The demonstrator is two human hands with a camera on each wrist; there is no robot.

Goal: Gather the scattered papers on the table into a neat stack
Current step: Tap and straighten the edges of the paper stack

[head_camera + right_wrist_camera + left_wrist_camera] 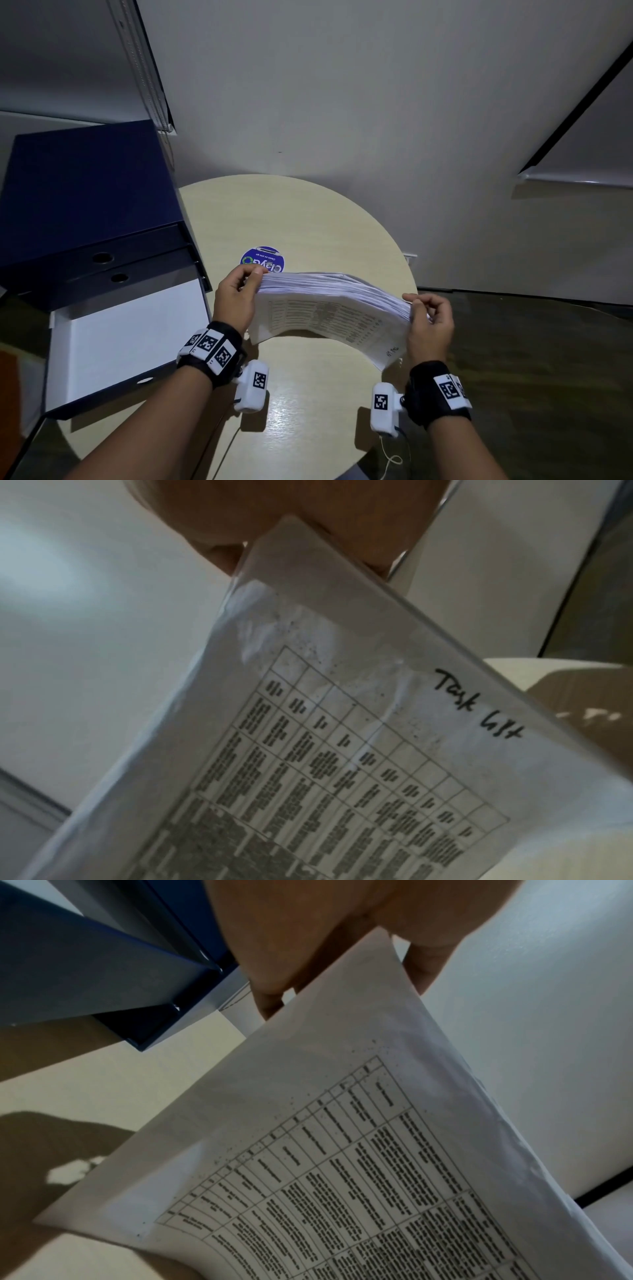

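Note:
A thick stack of white printed papers [329,308] stands on its long edge on the round beige table [308,219], bowed towards me, a printed grid on the near sheet. My left hand [239,291] grips its left end and my right hand [428,318] grips its right end. The left wrist view shows the grid sheet [342,1164] with fingers [270,999] curled round its top corner. From the right wrist the same stack of papers [342,737] bears the handwritten words "Task list", and my fingers [219,553] hold its top corner.
Dark blue box files [85,212] stand at the table's left edge, one open with a white sheet [130,342] inside. A round blue sticker [262,260] lies on the table just behind the stack. Grey wall behind, dark floor to the right.

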